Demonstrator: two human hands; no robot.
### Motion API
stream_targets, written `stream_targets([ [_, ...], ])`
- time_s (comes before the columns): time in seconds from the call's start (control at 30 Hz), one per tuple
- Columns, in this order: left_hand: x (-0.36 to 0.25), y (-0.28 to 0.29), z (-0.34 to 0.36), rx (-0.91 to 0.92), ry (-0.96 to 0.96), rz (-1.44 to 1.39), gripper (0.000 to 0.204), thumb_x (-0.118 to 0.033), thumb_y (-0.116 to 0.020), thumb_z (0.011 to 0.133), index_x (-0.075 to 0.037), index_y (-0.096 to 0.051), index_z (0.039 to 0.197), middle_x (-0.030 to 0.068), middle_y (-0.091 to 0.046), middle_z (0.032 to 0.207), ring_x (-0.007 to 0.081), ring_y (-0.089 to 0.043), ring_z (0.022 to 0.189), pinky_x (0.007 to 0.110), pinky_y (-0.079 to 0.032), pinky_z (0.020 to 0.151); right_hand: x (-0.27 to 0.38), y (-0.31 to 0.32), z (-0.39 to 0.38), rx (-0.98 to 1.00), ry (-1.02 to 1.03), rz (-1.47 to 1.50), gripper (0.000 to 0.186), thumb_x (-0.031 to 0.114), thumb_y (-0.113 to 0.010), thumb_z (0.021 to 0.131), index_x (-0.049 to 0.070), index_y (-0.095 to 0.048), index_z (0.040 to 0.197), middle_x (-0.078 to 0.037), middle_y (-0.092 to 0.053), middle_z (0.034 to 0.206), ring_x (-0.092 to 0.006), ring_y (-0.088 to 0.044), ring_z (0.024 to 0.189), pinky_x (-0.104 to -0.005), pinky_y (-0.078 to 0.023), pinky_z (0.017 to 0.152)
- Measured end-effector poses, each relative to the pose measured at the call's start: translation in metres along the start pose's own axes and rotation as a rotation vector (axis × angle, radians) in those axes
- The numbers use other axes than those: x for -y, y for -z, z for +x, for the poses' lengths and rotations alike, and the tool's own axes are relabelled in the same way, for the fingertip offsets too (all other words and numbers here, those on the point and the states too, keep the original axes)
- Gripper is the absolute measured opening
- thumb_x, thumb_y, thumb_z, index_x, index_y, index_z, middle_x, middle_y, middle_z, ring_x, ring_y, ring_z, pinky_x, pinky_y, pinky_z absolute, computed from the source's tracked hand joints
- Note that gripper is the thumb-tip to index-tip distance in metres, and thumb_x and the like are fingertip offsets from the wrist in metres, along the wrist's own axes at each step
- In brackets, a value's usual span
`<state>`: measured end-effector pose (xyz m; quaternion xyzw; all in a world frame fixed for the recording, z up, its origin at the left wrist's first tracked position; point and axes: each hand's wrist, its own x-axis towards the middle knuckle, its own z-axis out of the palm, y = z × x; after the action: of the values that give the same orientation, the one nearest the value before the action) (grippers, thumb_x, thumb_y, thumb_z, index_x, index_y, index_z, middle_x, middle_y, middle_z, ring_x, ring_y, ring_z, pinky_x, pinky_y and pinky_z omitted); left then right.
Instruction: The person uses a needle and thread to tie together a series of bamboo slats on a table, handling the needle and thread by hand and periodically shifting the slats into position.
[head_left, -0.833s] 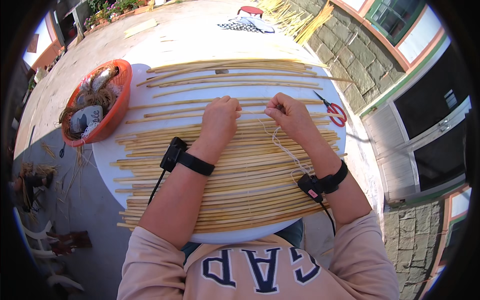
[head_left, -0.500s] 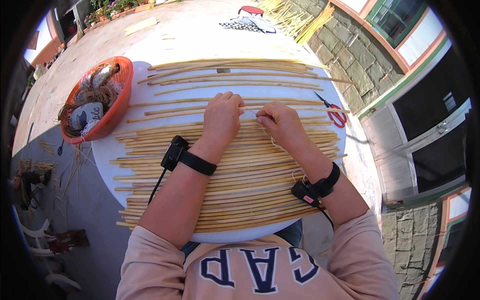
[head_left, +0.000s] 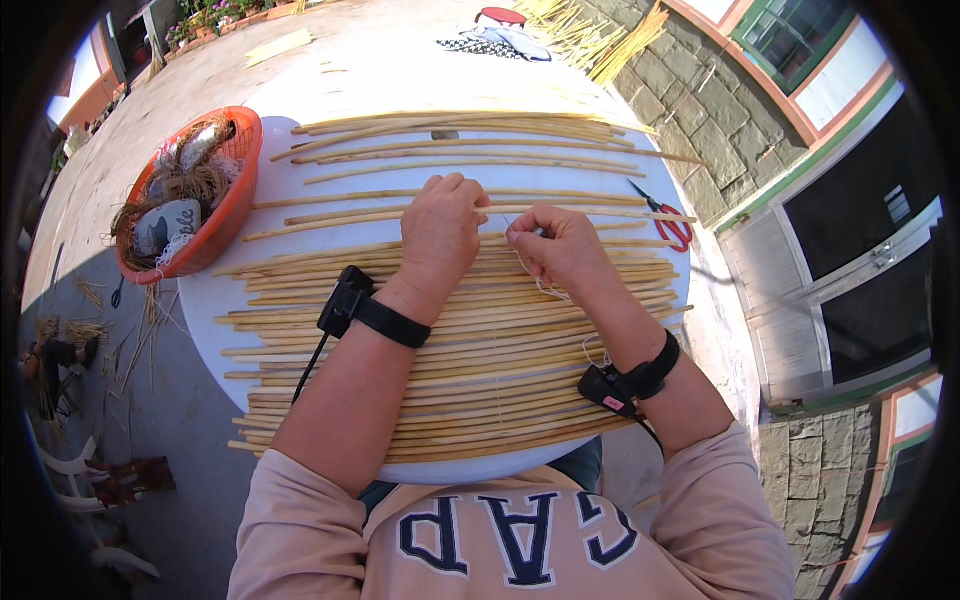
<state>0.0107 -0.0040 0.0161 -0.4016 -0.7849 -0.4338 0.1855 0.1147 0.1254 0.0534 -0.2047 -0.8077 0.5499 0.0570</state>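
Here we are at the near edge of the round white table [head_left: 200, 312], where a broad row of sticks [head_left: 400, 335] lies side by side, a thin pale line of thread crossing them right of the middle. Over them come both forearms, a black strap [head_left: 392, 322] on the left wrist, another strap [head_left: 650, 372] on the right. Past the row, above the middle of the table, the left hand [head_left: 440, 228] has its fingers curled shut, gripping a long stick [head_left: 620, 213] that runs out toward the table's right edge. Just beside it, the right hand [head_left: 556, 248] pinches white string [head_left: 548, 290] between thumb and forefinger, the loose length hanging below the palm toward the wrist. Out by the right edge sit the scissors [head_left: 680, 236], that stick's tip crossing their red handles. Over at the left edge, an orange basket [head_left: 252, 150] holds brown fibre and white string. Farther up the table, more sticks [head_left: 470, 125] lie loosely spread, and beyond, in the glare, there's a patterned cloth [head_left: 495, 46] and a heap of yellow stalks [head_left: 625, 50] by the stone wall [head_left: 690, 100].
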Motion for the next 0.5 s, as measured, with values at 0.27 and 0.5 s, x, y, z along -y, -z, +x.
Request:
stream_targets([
  [0.27,0.0004,0.0002,0.0001,0.001,-0.006,-0.030,0.014,-0.004,-0.071,0.069,-0.005,-0.061,0.078,0.0075,-0.061,0.078,0.0282,-0.059,0.080,0.039,-0.048,0.069,-0.0003,-0.0040,-0.0011,0.019,-0.050,0.026,0.010,0.014,-0.066,0.085,0.004,-0.063,0.085,0.001,-0.054,0.059,-0.0041,-0.048,0.045,-0.0185,-0.035,0.037],
  [0.5,0.0007,-0.0004,0.0004,-0.001,-0.011,-0.038,0.014,-0.004,-0.071,0.069,-0.004,-0.059,0.077,0.0080,-0.061,0.078,0.0288,-0.058,0.080,0.039,-0.048,0.068,-0.0023,-0.0047,0.0003,0.017,-0.055,0.029,0.010,0.014,-0.066,0.085,0.004,-0.063,0.085,0.001,-0.054,0.060,-0.0042,-0.049,0.045,-0.0186,-0.035,0.037],
])
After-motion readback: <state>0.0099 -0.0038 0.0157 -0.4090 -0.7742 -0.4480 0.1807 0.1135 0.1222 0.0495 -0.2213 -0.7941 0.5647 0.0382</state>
